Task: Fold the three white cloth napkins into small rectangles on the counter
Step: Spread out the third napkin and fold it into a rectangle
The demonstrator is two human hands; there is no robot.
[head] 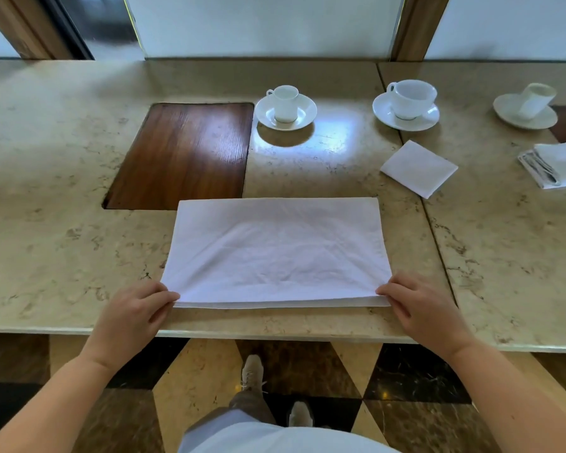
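Here, nearest to me, my two hands sit at the front edge of the marble counter, well apart from each other, each pinching one near corner of a white cloth napkin. My left hand grips the near-left corner with the fingers curled over the layered edge, and my right hand grips the near-right corner the same way. The napkin lies flat in a wide rectangle, its long side running left to right, and the doubled layers showing along the near edge tell me it has been folded in half once. I judge this one to be partway done: it is still large and needs further folding to become a small rectangle. Beyond its far-left corner a dark wooden inset panel is set into the stone. Further back and to the right lies a small folded napkin, a neat square-like packet turned at an angle, which looks finished. Further right again, near the frame edge, is a second folded napkin with its stacked layers showing along one side; it also appears done, though part of it is cut off. So two of three seem complete, and the one in my hands is left. At the back stand three white cups on saucers: a small cup, a wider teacup, and a blurred third cup.
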